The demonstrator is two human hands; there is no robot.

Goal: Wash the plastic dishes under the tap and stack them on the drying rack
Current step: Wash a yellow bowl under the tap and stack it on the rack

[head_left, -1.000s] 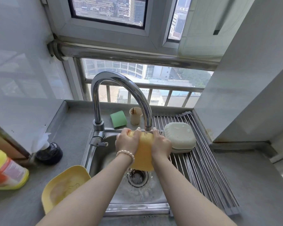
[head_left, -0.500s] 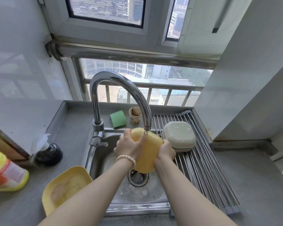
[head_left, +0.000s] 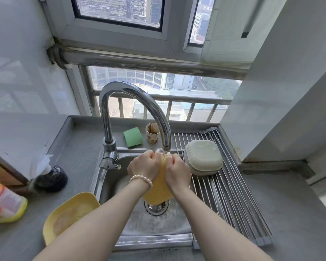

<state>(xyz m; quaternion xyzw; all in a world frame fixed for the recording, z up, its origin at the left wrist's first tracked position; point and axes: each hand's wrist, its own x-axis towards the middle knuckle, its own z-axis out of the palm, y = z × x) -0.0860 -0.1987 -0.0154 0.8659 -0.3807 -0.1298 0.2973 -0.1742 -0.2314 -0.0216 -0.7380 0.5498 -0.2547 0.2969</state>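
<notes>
The yellow rounded-square plastic dish (head_left: 159, 191) stands on edge between both hands, under the spout of the curved chrome tap (head_left: 135, 102), above the steel sink's drain (head_left: 156, 207). The left hand (head_left: 143, 166) and right hand (head_left: 177, 172) each curl around its upper rim. Wet, it is probably light, stiff and slippery, so a hold on the rim seems safest. Just right of the right hand, a pale green plastic dish (head_left: 202, 159) lies upside down on the steel-rod drying rack (head_left: 231, 200). Beneath the left forearm, a second yellow plastic dish (head_left: 70, 211) waits on the grey countertop (head_left: 79, 147), below a barred window.
</notes>
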